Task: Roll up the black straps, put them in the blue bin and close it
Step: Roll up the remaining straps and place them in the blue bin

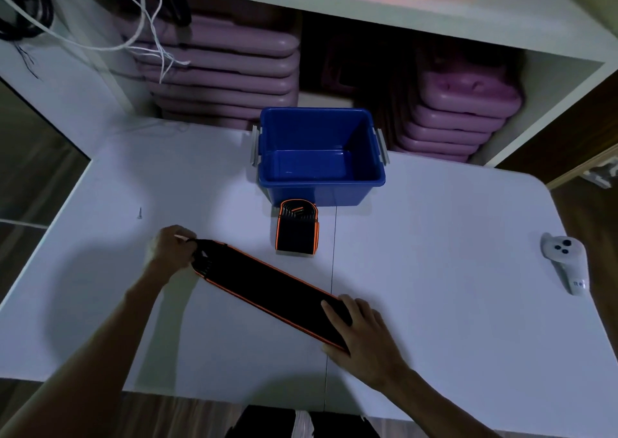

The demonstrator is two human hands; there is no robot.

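Observation:
A long black strap with orange edging (267, 287) lies flat and diagonal on the white table (434, 237). My left hand (172, 250) pinches its far left end. My right hand (363, 327) presses flat on its near right end. A second black strap (297, 228), rolled up, stands just in front of the blue bin (321, 183). The bin is open, nothing shows inside it, and no lid is in view.
A white handheld controller (567, 262) lies at the table's right edge. A small screw (140, 213) sits on the left part of the table. Behind the bin, shelves hold stacked purple cases (227, 79), with white cords (147, 19) hanging at the upper left.

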